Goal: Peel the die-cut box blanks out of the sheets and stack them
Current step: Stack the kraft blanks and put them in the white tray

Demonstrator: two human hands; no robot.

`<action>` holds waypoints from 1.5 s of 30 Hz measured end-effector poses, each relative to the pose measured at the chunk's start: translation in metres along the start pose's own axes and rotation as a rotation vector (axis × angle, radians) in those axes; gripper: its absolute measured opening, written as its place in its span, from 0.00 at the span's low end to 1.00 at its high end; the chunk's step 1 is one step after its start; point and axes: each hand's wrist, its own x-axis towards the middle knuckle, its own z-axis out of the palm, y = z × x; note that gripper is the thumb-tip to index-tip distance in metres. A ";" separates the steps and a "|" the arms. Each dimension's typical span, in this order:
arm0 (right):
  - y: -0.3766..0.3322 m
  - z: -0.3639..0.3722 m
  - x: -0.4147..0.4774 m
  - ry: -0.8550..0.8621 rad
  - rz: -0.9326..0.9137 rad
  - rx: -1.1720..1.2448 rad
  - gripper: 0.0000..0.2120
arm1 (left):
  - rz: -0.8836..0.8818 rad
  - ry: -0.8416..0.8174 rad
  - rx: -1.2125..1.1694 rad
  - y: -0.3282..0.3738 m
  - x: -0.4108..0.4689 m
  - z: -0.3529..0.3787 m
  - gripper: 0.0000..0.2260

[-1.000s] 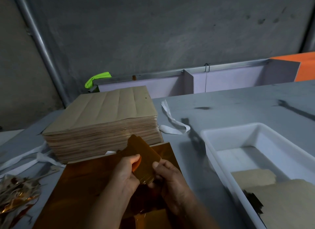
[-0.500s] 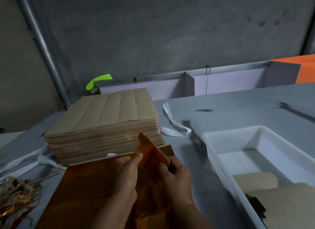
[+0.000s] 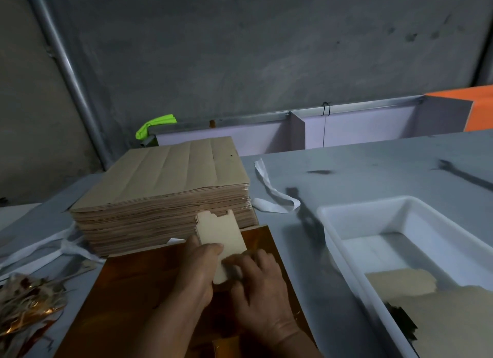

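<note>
Box blank, pale kraft side up w/ notched tabs at its far end, is held tilted just above a shiny orange sheet, right in front of the sheet stack. Table is grey, scuffed w/ dark marks. Behind it: rough grey concrete wall, metal pipe running diagonally at left, lilac divider boards along the table's back edge, orange panel far right, neon-green cloth behind the stack.

Left hand grips the blank's left edge, thumb laid on top across its middle, forearm coming in from bottom centre. Right hand is curled over the blank's near end, fingers bent onto it; it's motion-blurred, so exact finger placement is hard to tell. Both hands grasp the same blank.

Count: 1 blank in hand, 1 orange sheet under the hands, 1 tall stack of kraft sheets, 1 white tray at right w/ 2 kraft pieces showing inside, 1 white strap lying loose betw. stack & tray, 1 heap of foil trimmings bottom left
</note>
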 end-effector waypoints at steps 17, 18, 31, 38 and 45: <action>0.001 -0.003 0.016 -0.148 0.676 0.541 0.07 | 0.084 -0.126 0.284 -0.026 -0.004 -0.001 0.20; 0.002 -0.003 0.017 -0.150 0.704 0.578 0.07 | 0.071 -0.152 0.272 -0.025 -0.005 -0.003 0.19; 0.012 -0.008 0.010 -0.303 0.922 1.125 0.10 | -0.204 -0.383 -0.212 -0.006 0.010 -0.028 0.18; 0.013 -0.013 0.009 -0.414 0.937 1.222 0.16 | -0.183 -0.432 -0.249 -0.007 0.009 -0.034 0.17; 0.014 -0.012 0.008 -0.459 0.920 1.220 0.11 | -0.199 -0.445 -0.289 -0.009 0.011 -0.037 0.17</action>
